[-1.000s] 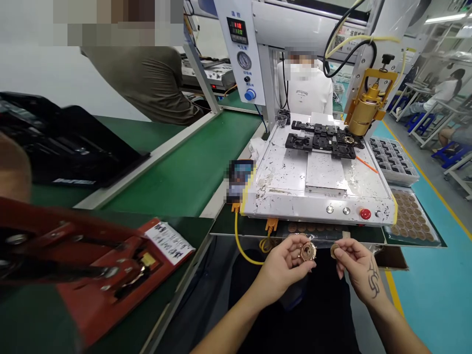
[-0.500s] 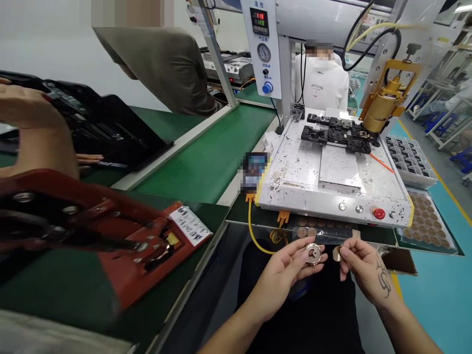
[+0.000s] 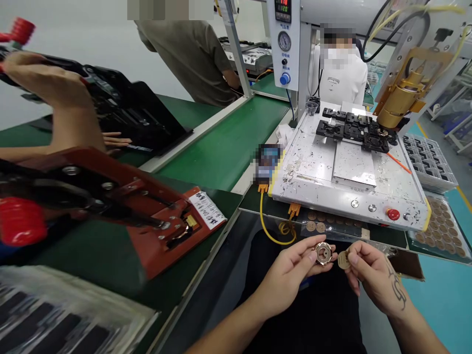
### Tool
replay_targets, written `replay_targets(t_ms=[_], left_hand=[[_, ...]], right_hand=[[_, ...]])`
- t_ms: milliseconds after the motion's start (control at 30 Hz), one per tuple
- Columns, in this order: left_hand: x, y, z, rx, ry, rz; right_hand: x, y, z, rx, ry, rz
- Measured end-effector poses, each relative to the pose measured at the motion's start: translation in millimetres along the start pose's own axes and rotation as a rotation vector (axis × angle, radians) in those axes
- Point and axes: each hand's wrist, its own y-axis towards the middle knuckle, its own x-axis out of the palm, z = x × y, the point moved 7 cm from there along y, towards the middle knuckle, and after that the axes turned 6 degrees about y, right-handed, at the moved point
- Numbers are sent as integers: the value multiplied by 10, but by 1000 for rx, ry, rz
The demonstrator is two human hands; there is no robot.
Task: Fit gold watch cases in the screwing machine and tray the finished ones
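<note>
My left hand (image 3: 295,268) holds a round rose-gold watch case (image 3: 323,253) between thumb and fingers, its ring side turned up toward me. Just right of it, my right hand (image 3: 368,265) pinches a thin round tan disc (image 3: 343,260) by its edge. A small gap separates the disc from the case. Both hands are above my lap, in front of the bench edge. More round brown discs (image 3: 316,226) lie under clear film below the front of the white machine.
The white machine (image 3: 313,182) bears black fixtures (image 3: 354,129) under a gold cylinder (image 3: 400,105). A red hand press (image 3: 158,250) stands left, near a co-worker's arm (image 3: 72,105). A yellow cable (image 3: 261,216) hangs by the bench edge. A disc sheet (image 3: 438,226) lies right.
The view has shifted, so the bench appears farther right. The disc has turned to show more of its flat face. Both hands keep their holds.
</note>
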Motion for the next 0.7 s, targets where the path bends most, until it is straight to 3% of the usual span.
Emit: replay_targets(t_ms=[700], left_hand=[[2,-17,-54,-57,-77,-13]], right_hand=[[-26,-3,-57,-70,-109,27]])
